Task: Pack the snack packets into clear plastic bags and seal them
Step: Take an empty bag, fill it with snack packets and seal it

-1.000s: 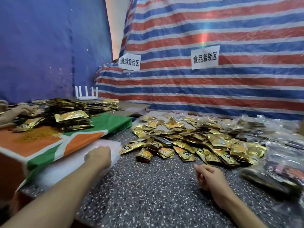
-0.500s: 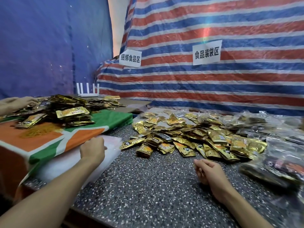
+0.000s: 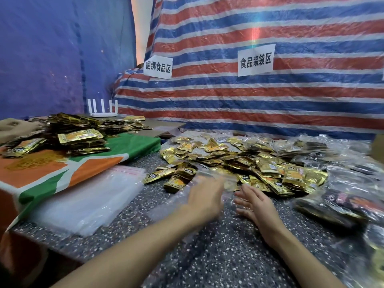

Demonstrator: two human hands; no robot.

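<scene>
Left hand (image 3: 204, 196) blurred, on or around one clear bag (image 3: 164, 206); grip cannot be told. Right hand (image 3: 256, 204) just beside it, fingers spread, palm down over table (image 3: 207, 258), holding nothing, likely ready to catch bag mouth. Snack packets (image 3: 245, 165) heaped just ahead of both hands, easy to scoop. Bag stack (image 3: 89, 200) left of left hand, near table edge. Filled bags (image 3: 342, 202) crowd space right of right hand. Open room: tabletop under and behind wrists.

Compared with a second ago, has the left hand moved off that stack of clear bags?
Yes. The left hand has left the stack of clear bags and swung right, close to the right hand by the gold packets.
</scene>
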